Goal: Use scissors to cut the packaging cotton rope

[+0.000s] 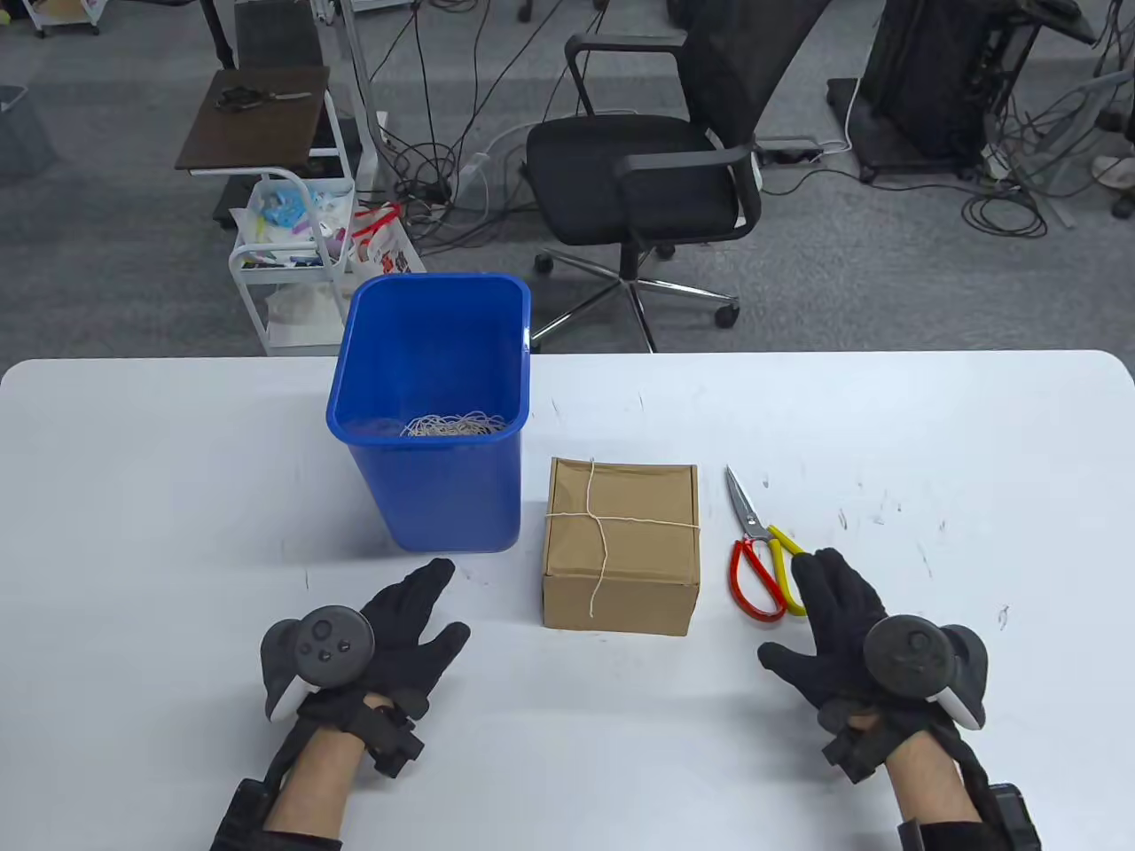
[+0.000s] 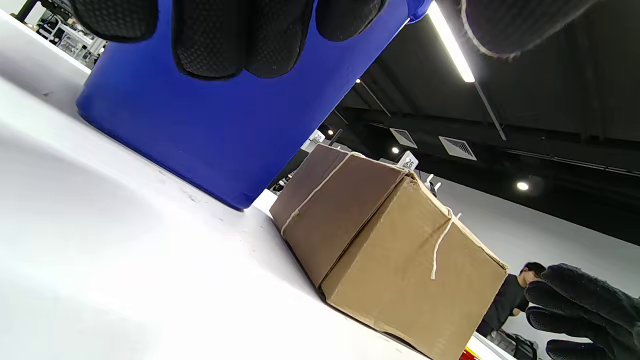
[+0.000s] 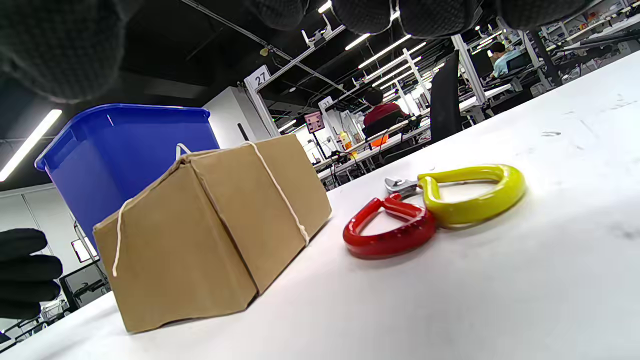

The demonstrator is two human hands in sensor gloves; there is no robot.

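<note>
A brown cardboard box (image 1: pixel 621 545) sits mid-table, tied crosswise with thin white cotton rope (image 1: pixel 598 523); it also shows in the left wrist view (image 2: pixel 400 255) and the right wrist view (image 3: pixel 210 225). Scissors (image 1: pixel 761 554) with one red and one yellow handle lie closed right of the box, blades pointing away; the handles show in the right wrist view (image 3: pixel 435 210). My left hand (image 1: pixel 408 620) is open and empty, left of the box and in front of the bin. My right hand (image 1: pixel 829 620) is open and empty, its fingertips just above the yellow handle.
A blue plastic bin (image 1: pixel 434 408) with several cut rope pieces inside stands left of the box, close behind my left hand. A black office chair (image 1: pixel 656 168) and a white cart (image 1: pixel 293 257) stand beyond the table's far edge.
</note>
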